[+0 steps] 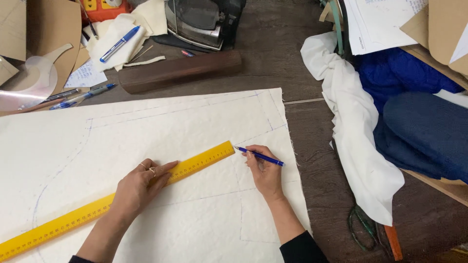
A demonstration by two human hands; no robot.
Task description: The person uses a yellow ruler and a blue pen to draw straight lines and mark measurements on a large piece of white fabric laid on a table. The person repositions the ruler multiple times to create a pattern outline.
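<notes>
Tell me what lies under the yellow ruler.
The yellow ruler lies on cream fabric marked with blue pen lines. The left hand presses it flat; the right hand holds a blue pen at its end. Any lines beneath the ruler are covered.

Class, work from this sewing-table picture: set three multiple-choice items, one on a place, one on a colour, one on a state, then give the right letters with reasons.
1. Where does the left hand rest?
A. on the ruler
B. on the iron
C. on the scissors

2. What colour is the ruler?
A. green
B. yellow
C. red

3. What is the state of the pen in the right hand?
A. capped and lying flat
B. dropped on the floor
C. gripped, tip at the ruler's end on the cream fabric

Answers: 1 A, the palm presses the ruler down; 2 B, it is plainly yellow; 3 C, the fingers hold it with its tip by the ruler's end.
</notes>
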